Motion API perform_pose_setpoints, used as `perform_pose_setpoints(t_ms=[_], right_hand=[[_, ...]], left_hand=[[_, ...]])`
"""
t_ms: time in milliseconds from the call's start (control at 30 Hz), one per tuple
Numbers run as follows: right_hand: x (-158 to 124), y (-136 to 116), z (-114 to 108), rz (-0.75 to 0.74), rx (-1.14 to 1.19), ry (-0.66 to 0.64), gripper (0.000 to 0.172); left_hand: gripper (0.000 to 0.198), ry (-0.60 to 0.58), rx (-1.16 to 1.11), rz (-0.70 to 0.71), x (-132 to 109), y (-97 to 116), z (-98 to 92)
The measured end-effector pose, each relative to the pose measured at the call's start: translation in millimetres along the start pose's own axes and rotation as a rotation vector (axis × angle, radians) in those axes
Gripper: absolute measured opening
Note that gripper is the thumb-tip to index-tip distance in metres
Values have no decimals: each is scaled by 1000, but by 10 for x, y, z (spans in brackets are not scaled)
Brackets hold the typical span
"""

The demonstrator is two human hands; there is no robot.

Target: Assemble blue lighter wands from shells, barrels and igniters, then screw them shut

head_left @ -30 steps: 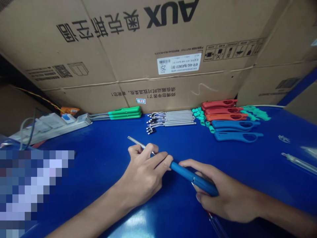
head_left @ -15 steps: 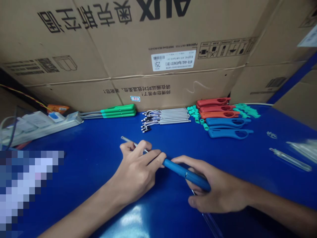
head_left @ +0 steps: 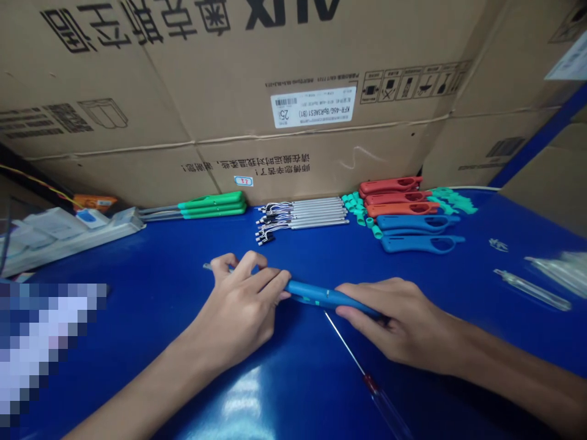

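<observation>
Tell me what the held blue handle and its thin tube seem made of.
The blue handle looks like moulded plastic: even colour, soft sheen. The tube is probably metal, pale grey and thin; only its tip shows past the left hand.

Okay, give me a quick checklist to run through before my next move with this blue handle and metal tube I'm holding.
1. Left hand grips the metal tube: ok.
2. Right hand holds the blue handle: ok.
3. Tube fully seated in handle: cannot tell, the left hand covers the joint.
4. Screwdriver lies free on the table, near the right hand: ok.
5. Spare tubes lined up by the cardboard box: ok.
</observation>
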State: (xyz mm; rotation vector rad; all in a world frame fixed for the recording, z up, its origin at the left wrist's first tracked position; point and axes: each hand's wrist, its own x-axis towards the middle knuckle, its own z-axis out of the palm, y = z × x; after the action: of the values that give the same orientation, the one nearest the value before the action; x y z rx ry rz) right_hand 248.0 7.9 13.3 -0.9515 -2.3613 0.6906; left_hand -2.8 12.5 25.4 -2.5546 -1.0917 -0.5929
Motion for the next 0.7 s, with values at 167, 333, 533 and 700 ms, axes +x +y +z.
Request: perform_pose_setpoints(t_ms=[167, 333, 533, 700], right_hand=[[30, -19, 63, 104, 163, 38, 26], [104, -83, 49, 382, 470, -136, 38], [78, -9, -129, 454, 80, -240, 38], [79, -30, -202, 408, -138, -393, 43]], left_hand=[[38, -60, -123, 89, -21, 102, 10], [33, -48, -178, 157, -40, 142, 78], [34, -185, -113, 103, -63, 69, 137], [38, -311, -153, 34, -62, 12, 156]])
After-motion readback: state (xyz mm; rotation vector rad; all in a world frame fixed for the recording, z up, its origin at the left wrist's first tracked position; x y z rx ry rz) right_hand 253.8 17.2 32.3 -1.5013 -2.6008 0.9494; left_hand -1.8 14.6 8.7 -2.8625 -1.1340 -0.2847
